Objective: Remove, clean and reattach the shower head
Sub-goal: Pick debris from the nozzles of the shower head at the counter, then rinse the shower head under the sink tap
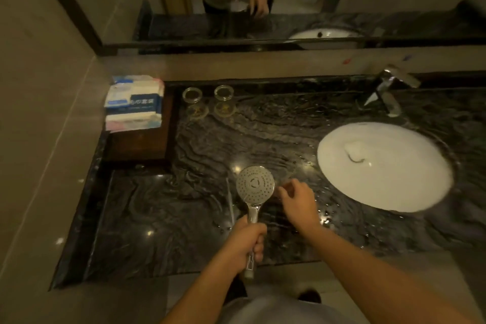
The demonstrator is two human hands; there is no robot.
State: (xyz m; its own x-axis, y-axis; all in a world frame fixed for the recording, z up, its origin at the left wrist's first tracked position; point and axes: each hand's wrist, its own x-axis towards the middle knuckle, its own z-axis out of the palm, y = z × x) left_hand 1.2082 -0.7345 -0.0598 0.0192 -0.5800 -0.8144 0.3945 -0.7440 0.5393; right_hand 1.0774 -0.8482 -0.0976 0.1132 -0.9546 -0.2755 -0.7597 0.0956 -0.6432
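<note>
The shower head (254, 184) is held up over the dark tabletop (163, 218), face up; the left hand (246, 243) grips its handle; the right hand (298, 201) is beside it, fingers loosely curled, holding nothing; the white sink (384, 166) is near.

Text: white characters on dark blue band of stacked packets (134, 102) at back left of table (184, 218) | Legibility: too blurred to read with certainty | Other: red and blue marks on ledge (236, 64) near tap (389, 89), unreadable | Numbers, brands: none legible
</note>
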